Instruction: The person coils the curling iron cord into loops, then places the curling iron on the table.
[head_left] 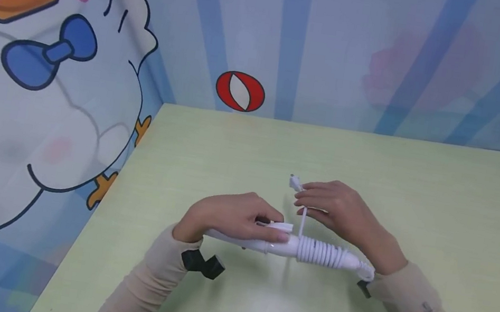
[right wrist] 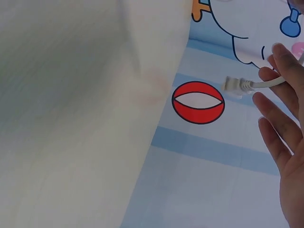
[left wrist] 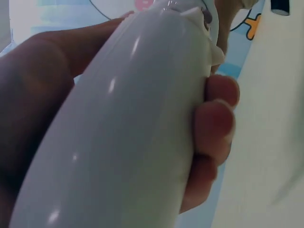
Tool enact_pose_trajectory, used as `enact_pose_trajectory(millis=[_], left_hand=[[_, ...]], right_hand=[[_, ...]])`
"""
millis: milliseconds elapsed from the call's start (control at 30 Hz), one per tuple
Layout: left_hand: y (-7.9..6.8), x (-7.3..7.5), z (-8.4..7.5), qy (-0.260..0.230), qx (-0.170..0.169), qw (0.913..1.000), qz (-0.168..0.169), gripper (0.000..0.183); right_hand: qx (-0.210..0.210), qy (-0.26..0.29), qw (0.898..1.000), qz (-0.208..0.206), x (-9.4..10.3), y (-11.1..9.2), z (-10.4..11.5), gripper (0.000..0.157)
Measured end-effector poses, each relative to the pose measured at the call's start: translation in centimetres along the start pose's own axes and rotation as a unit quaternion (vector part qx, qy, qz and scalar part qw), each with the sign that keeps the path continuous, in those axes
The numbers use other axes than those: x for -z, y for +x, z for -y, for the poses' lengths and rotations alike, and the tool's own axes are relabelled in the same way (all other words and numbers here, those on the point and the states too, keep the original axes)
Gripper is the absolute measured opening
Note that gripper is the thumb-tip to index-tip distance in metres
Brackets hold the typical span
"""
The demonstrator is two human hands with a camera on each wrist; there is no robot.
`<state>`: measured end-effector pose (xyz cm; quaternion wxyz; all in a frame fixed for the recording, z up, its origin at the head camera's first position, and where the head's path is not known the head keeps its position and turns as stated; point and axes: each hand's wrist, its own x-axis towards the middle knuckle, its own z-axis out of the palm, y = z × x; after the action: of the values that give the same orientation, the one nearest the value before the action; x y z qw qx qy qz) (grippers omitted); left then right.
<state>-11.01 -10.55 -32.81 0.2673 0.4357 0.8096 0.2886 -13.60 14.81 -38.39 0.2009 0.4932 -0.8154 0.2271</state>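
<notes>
A white curling iron (head_left: 282,248), as it appears from its slim body and lever, lies crosswise above the table. My left hand (head_left: 234,215) grips its body from above, the thumb along the near side. In the left wrist view, fingers (left wrist: 213,126) curl round the smooth white casing (left wrist: 114,118). The white power cord (head_left: 321,252) is wound in tight turns over the right part of the body. From these turns a length rises to my right hand (head_left: 343,209), which pinches the cord between its fingers. The plug (right wrist: 235,86) sticks out past the fingertips.
Under both hands spreads a pale green table (head_left: 241,149). A cartoon-printed backdrop (head_left: 337,45) stands behind it and along its left side. Each wrist carries a small black camera, the left camera (head_left: 203,264) showing plainly below the cuff.
</notes>
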Motion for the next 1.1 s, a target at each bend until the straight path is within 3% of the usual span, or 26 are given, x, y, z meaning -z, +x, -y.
enact_pose_trajectory(millis=[300,500,633,767,967,1100], left_hand=[[1.1,-1.2,0.3,0.047,0.033,0.9983,-0.005,0.03],[1.8,-2.1,0.6,0.094,0.114,0.9887,-0.023,0.037],[2.4,-2.6,0.6,0.124,0.179,0.9745,-0.053,0.036],[2.9,-3.0,0.9,0.154,0.229,0.9557,-0.103,0.036],[3.8,-3.4,1.4,0.19,0.281,0.9238,-0.178,0.04],[4.2,-3.3,1.9,0.192,0.299,0.9079,-0.222,0.04]], right_hand=[[0.022,-0.069,0.997,-0.012,1.5,0.3,-0.4,0.029],[0.034,-0.125,0.991,-0.02,2.5,0.7,0.0,0.027],[0.029,-0.166,0.986,-0.008,2.9,1.0,0.5,0.022],[-0.002,-0.199,0.98,0.003,3.0,1.1,1.3,0.025],[-0.064,-0.267,0.961,0.014,2.4,1.2,2.8,0.026],[-0.113,-0.278,0.954,0.006,1.4,1.0,3.9,0.02]])
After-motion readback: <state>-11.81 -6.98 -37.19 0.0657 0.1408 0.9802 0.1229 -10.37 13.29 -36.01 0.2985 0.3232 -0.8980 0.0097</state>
